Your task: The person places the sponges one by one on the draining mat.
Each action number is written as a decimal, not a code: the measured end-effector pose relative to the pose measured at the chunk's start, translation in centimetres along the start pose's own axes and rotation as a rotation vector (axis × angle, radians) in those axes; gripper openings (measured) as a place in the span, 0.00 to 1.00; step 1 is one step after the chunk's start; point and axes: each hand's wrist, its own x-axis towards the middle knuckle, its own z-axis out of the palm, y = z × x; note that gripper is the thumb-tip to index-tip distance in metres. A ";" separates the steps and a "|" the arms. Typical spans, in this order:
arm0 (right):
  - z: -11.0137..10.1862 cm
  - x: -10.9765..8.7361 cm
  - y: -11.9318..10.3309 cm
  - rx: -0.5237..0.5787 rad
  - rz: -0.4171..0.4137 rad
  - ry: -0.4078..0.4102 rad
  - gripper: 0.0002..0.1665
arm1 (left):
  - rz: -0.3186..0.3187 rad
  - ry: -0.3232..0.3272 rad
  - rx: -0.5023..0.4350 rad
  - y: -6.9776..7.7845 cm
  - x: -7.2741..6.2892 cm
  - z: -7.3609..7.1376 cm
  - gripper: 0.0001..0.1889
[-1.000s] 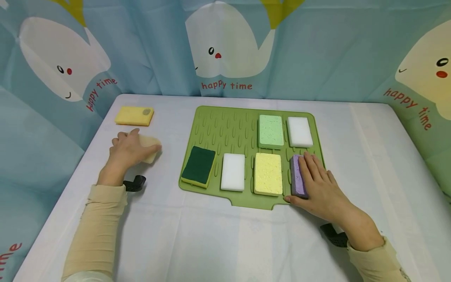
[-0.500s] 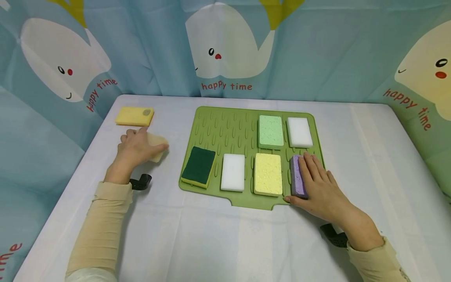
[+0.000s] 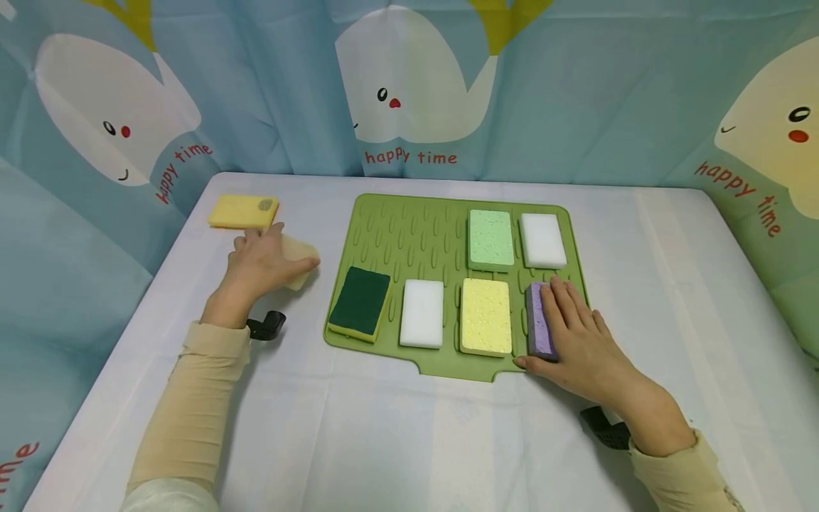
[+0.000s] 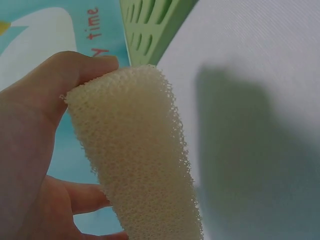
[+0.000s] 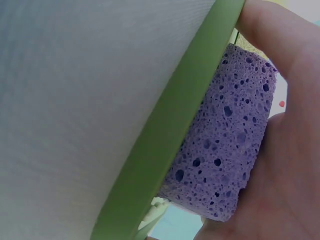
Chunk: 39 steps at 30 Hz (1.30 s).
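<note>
My left hand pinches a cream, coarse-pored sponge between thumb and fingers, left of the green mat. In the left wrist view the sponge hangs over the white cloth, its shadow beside it. My right hand rests on a purple sponge at the mat's front right corner. Its fingers lie straight across the top, with the thumb out at the mat's edge, and they hide much of the sponge. The right wrist view has the purple sponge flat on the mat, under the palm.
On the mat also lie a dark green and yellow scrub sponge, a front white sponge, a yellow sponge, a mint green sponge and a back white sponge. Another yellow sponge sits at the table's back left.
My left hand has moved right toward the mat, carrying the cream sponge with it. The right hand has stayed still on the purple sponge.
</note>
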 end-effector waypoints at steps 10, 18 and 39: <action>0.0 0.0 0.0 -0.002 0.004 0.003 0.72 | 0.055 0.010 -0.009 1.3 0.5 0.0 0.50; 0.0 0.0 0.0 0.001 0.003 0.002 0.72 | 0.121 0.029 -0.034 2.2 0.6 0.2 0.46; 0.0 0.0 0.0 -0.001 0.000 0.003 0.72 | 0.231 0.120 -0.073 4.9 1.8 0.9 0.54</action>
